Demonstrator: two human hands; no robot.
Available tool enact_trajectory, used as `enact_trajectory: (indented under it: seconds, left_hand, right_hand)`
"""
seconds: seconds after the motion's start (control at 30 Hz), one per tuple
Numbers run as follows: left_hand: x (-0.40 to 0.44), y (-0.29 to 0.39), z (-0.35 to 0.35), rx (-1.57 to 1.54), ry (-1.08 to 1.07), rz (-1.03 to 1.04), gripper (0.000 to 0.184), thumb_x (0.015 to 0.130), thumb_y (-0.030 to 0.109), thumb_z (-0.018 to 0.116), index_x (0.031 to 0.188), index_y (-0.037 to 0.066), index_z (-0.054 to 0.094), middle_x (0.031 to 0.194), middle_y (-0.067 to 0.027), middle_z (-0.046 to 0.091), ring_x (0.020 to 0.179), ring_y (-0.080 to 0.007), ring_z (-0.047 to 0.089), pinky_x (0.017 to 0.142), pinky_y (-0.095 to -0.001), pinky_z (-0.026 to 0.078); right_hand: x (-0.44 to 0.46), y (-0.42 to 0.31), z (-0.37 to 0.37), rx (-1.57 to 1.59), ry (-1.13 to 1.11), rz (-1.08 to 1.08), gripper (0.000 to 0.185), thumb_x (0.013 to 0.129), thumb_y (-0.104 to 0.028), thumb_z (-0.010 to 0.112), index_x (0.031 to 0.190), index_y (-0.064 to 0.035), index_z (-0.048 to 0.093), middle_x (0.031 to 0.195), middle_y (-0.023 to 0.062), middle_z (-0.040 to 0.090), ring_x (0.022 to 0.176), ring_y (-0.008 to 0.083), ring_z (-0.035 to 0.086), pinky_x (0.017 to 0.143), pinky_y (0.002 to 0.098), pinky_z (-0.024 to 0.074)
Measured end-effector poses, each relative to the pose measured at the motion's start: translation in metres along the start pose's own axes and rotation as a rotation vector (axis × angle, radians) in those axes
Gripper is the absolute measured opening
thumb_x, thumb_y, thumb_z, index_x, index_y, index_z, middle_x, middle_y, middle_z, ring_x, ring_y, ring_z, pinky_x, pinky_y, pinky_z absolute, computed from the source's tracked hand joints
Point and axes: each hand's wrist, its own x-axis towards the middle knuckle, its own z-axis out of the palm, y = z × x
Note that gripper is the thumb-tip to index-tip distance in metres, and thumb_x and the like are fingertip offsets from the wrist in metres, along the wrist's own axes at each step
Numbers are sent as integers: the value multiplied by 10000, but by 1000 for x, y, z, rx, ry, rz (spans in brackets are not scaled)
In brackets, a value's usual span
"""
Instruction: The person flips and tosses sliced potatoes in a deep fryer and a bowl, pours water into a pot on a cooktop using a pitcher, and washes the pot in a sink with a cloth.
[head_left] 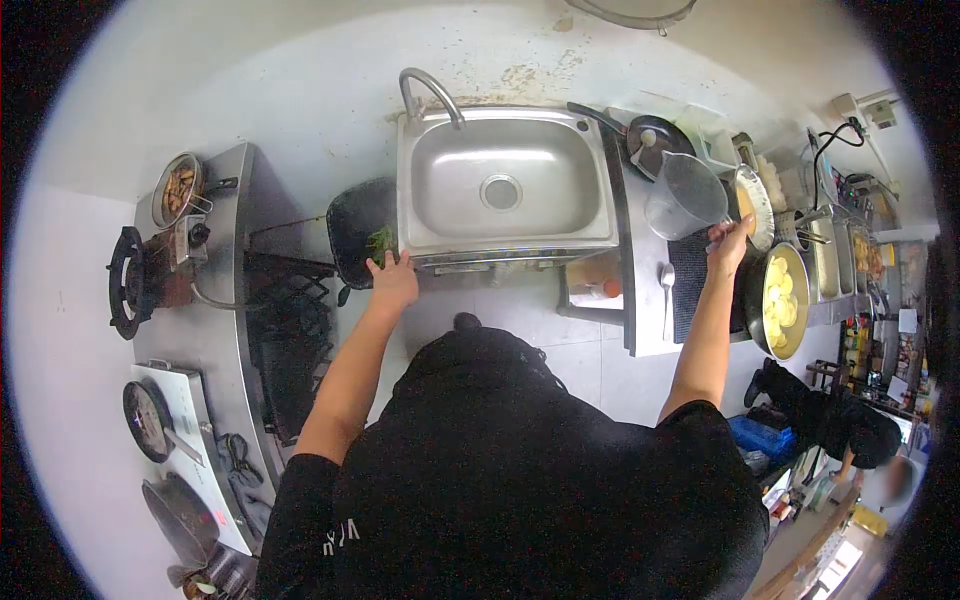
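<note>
A black shirt (520, 490) fills the lower middle, white lettering partly legible on its left sleeve. From it the bare forearms reach out to either side of the sink. The left hand (395, 282) is spread and loose, holding nothing, at the sink's near left corner, beside a black bin (360, 225) with green scraps (380, 242) in it; whether its fingertips press on the rim is hard to tell.

The right hand (730, 245) is curled around the handle side of a clear plastic jug (686, 195), gripping it; the handle itself is mostly hidden by the fingers. The jug is over the right counter (642, 335), see-through and slightly hazy, wide-bodied, its contents hard to make out. Just beside the hand are a foil tray (762, 215) and a pan (756, 305) of pale yellow slices (780, 308). Beyond, the steel sink (520, 241) stands against the wall. A round rim (640, 20) is cut off at the top. Far right, a black-clad person (855, 430) bends over, partly obscured.
</note>
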Motion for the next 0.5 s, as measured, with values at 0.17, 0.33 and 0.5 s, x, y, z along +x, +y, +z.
enact_trajectory:
  seconds: [0.17, 0.33, 0.5]
  left_hand:
    - [10, -7, 16, -5, 14, 5, 534, 906, 226, 438, 1414, 71, 372, 1542, -26, 215, 1394, -343, 231, 1046, -695, 153]
    - [-3, -2, -1, -37, -17, -12, 514, 905, 164, 390, 1412, 80, 384, 1541, -11, 223, 1398, -332, 227, 1061, -681, 133]
    - [-3, 0, -3, -35, -33, -16, 523, 899, 168, 395, 1415, 80, 379, 1544, -16, 216, 1401, -332, 224, 1062, -678, 136]
  right_hand:
    - [1, 17, -10, 163, 101, 103, 635, 943, -599, 365, 572, -84, 390, 514, 56, 379, 491, 180, 380, 491, 293, 343]
    - [7, 30, -15, 212, 101, 121, 634, 951, -589, 351, 574, -81, 381, 509, 61, 374, 485, 190, 374, 484, 305, 340]
    - [4, 28, -15, 217, 118, 94, 620, 959, -576, 346, 572, -92, 372, 507, 51, 368, 477, 185, 362, 478, 306, 337]
